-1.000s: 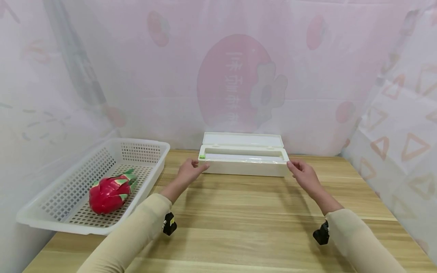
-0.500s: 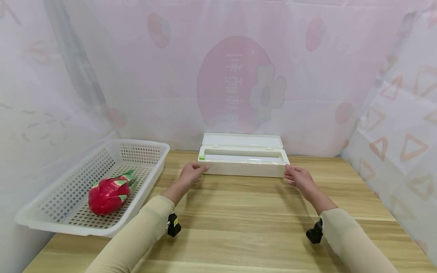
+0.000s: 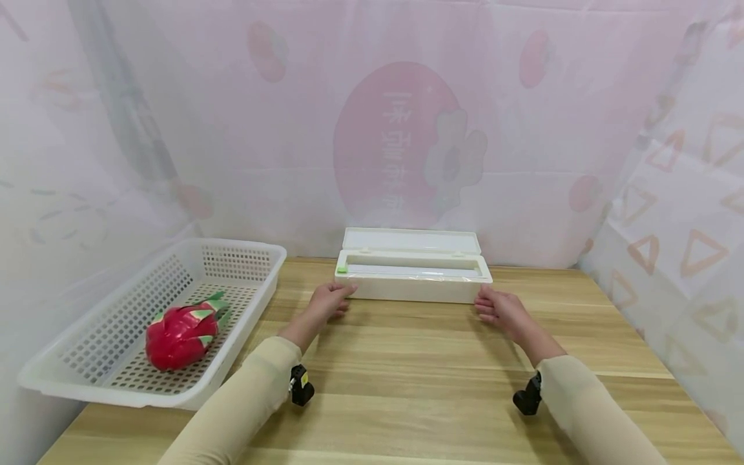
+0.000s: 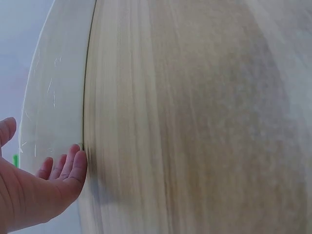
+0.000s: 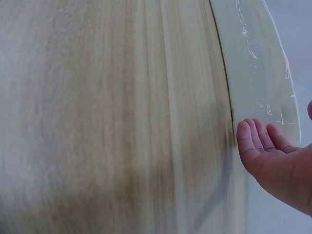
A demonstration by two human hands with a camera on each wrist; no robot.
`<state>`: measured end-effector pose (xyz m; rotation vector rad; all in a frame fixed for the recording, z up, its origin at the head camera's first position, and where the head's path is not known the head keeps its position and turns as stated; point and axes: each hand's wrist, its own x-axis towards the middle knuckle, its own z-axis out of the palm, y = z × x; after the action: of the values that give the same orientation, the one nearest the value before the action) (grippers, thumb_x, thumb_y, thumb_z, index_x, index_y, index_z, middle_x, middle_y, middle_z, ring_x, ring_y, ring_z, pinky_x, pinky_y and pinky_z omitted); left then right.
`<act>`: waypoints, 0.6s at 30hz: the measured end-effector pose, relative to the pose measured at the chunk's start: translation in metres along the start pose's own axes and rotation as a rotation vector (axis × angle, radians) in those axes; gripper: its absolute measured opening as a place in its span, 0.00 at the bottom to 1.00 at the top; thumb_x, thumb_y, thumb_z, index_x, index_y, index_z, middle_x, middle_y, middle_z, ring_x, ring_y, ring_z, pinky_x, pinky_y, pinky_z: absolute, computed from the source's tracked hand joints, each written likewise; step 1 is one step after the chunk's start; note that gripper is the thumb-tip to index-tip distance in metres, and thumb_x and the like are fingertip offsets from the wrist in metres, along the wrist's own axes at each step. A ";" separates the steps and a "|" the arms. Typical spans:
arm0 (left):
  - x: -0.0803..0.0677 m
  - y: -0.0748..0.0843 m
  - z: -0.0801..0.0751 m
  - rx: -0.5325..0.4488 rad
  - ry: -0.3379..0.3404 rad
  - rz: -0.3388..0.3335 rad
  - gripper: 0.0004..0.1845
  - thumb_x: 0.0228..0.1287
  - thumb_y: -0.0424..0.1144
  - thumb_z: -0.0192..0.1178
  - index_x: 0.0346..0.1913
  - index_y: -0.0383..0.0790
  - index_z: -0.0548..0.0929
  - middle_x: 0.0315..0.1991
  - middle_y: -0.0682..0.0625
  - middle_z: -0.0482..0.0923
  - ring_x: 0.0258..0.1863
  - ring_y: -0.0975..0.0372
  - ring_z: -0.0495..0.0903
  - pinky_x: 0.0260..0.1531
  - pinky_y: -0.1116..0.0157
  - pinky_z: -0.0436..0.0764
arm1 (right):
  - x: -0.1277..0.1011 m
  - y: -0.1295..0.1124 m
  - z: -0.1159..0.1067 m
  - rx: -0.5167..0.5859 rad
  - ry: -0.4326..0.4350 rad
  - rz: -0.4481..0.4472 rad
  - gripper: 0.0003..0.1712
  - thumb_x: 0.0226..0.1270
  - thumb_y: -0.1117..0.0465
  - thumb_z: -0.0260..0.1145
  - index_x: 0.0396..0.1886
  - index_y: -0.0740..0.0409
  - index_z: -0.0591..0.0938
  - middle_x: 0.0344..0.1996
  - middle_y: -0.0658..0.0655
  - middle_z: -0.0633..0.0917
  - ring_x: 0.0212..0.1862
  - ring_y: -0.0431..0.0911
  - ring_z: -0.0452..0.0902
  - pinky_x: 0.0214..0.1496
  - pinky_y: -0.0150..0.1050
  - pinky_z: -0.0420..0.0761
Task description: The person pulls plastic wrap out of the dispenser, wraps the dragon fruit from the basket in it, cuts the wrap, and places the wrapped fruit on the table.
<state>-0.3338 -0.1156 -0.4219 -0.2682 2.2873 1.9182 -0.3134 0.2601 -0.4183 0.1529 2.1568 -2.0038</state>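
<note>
Left hand (image 3: 327, 302) and right hand (image 3: 501, 309), fingers loosely spread and gripping nothing, rest on the worktop (image 3: 407, 361) at either end of the open cling-film box (image 3: 414, 274) just beyond them. An uneven pull could skew the light box or crease its film; the basket (image 3: 75, 381) lies farther left.

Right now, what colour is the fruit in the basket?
The fruit is red with green-tipped scales, best seen in the head view.

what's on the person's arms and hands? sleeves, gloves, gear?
Both arms wear long beige sleeves down to the wrists. A small black camera unit is strapped under each wrist; the left one shows a yellow mark, the right one looks plain black. The left hand and right hand are bare: no gloves or rings visible.
</note>
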 end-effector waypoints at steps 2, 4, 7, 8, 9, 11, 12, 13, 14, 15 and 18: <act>0.002 -0.001 0.001 -0.024 -0.003 -0.011 0.30 0.66 0.48 0.62 0.61 0.29 0.71 0.57 0.37 0.73 0.52 0.48 0.77 0.51 0.56 0.78 | 0.002 0.002 0.001 0.021 -0.011 0.000 0.39 0.78 0.47 0.48 0.69 0.79 0.58 0.65 0.74 0.67 0.64 0.54 0.69 0.61 0.42 0.73; 0.003 -0.002 0.001 -0.046 -0.008 -0.018 0.28 0.67 0.48 0.62 0.59 0.29 0.72 0.55 0.39 0.74 0.52 0.48 0.77 0.51 0.57 0.78 | 0.004 0.003 0.001 0.036 -0.016 0.000 0.38 0.79 0.48 0.47 0.69 0.78 0.57 0.65 0.73 0.67 0.64 0.54 0.68 0.61 0.43 0.73; 0.007 -0.004 0.002 -0.077 -0.016 -0.021 0.24 0.66 0.47 0.62 0.56 0.30 0.74 0.52 0.40 0.76 0.50 0.48 0.78 0.50 0.57 0.79 | 0.007 0.005 0.002 0.054 -0.017 0.003 0.38 0.79 0.48 0.48 0.70 0.77 0.57 0.64 0.71 0.69 0.65 0.54 0.68 0.62 0.43 0.72; 0.008 -0.004 0.002 -0.084 -0.018 -0.020 0.24 0.66 0.47 0.62 0.55 0.30 0.75 0.51 0.39 0.77 0.50 0.48 0.78 0.49 0.57 0.79 | 0.008 0.005 0.003 0.059 -0.018 0.002 0.37 0.79 0.48 0.48 0.70 0.77 0.57 0.64 0.70 0.70 0.65 0.55 0.68 0.62 0.43 0.72; 0.009 -0.005 0.003 -0.089 -0.017 -0.019 0.23 0.66 0.46 0.62 0.54 0.31 0.75 0.51 0.39 0.78 0.49 0.48 0.79 0.49 0.57 0.79 | 0.008 0.005 0.003 0.063 -0.020 0.001 0.38 0.79 0.48 0.48 0.70 0.77 0.57 0.64 0.70 0.70 0.65 0.55 0.67 0.62 0.44 0.72; 0.010 -0.006 0.003 -0.094 -0.017 -0.018 0.23 0.66 0.46 0.62 0.54 0.31 0.76 0.51 0.38 0.78 0.49 0.49 0.79 0.48 0.58 0.79 | 0.009 0.005 0.004 0.068 -0.025 -0.002 0.37 0.78 0.48 0.49 0.70 0.77 0.58 0.63 0.68 0.72 0.66 0.55 0.67 0.63 0.44 0.71; 0.010 -0.007 0.004 -0.097 -0.018 -0.015 0.23 0.67 0.46 0.62 0.54 0.31 0.76 0.52 0.38 0.78 0.49 0.49 0.80 0.48 0.58 0.80 | 0.010 0.005 0.005 0.072 -0.026 -0.006 0.37 0.78 0.49 0.49 0.70 0.77 0.58 0.61 0.67 0.73 0.65 0.55 0.67 0.63 0.44 0.71; 0.010 -0.007 0.004 -0.098 -0.019 -0.012 0.23 0.67 0.46 0.62 0.54 0.31 0.76 0.52 0.38 0.78 0.49 0.49 0.80 0.48 0.58 0.80 | 0.010 0.005 0.005 0.073 -0.027 -0.009 0.37 0.78 0.49 0.49 0.69 0.76 0.59 0.59 0.65 0.76 0.64 0.54 0.68 0.63 0.44 0.72; 0.010 -0.007 0.004 -0.099 -0.021 -0.005 0.23 0.67 0.46 0.61 0.54 0.30 0.76 0.51 0.38 0.78 0.49 0.48 0.80 0.48 0.58 0.80 | 0.010 0.005 0.006 0.075 -0.027 -0.011 0.36 0.78 0.49 0.50 0.68 0.76 0.61 0.56 0.63 0.78 0.63 0.54 0.70 0.62 0.44 0.72; 0.010 -0.007 0.005 -0.102 -0.022 -0.003 0.22 0.67 0.46 0.61 0.54 0.30 0.77 0.51 0.38 0.79 0.49 0.48 0.80 0.48 0.58 0.80 | 0.010 0.005 0.006 0.080 -0.025 -0.013 0.34 0.78 0.49 0.50 0.66 0.76 0.63 0.53 0.61 0.80 0.62 0.53 0.72 0.61 0.44 0.73; 0.011 -0.008 0.007 -0.114 -0.034 0.018 0.20 0.68 0.46 0.61 0.51 0.30 0.78 0.49 0.38 0.80 0.50 0.47 0.80 0.49 0.56 0.79 | 0.012 0.005 0.008 0.091 -0.020 -0.021 0.28 0.77 0.50 0.53 0.58 0.72 0.70 0.44 0.55 0.83 0.55 0.48 0.77 0.58 0.43 0.76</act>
<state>-0.3423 -0.1105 -0.4328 -0.2267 2.1701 2.0487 -0.3234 0.2515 -0.4266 0.1238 2.0644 -2.1076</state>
